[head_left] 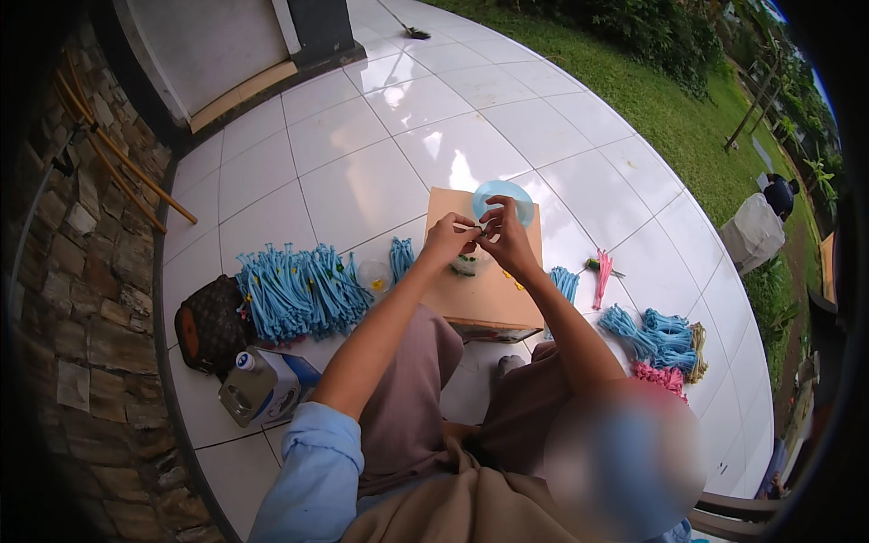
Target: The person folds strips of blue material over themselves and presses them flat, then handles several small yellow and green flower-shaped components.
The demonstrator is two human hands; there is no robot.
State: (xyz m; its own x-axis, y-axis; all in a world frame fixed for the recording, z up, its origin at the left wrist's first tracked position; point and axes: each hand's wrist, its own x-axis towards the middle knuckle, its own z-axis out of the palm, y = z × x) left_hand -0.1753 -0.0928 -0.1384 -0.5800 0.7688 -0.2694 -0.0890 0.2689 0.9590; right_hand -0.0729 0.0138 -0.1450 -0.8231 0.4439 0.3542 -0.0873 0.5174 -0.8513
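Note:
Over a cardboard box [444,294], my left hand [450,239] and my right hand [509,233] meet fingertip to fingertip. Both pinch a small dark green piece [480,230], too small to tell its kind. Beneath my left hand is a small clear container [464,265] with green bits. A light blue round plate [518,192] lies on the box's far side, partly behind my right hand. Small yellow pieces [514,279] lie beside my right wrist. The upper right arm is hidden by a blurred patch.
Bundles of light blue strands [303,294] lie left on the tiled floor, near a brown bag [204,326] and a jerrycan [258,389]. To the right are more blue bundles [665,337], pink strands [603,281] and a pink bunch [661,378]. A stone wall [100,344] borders the left.

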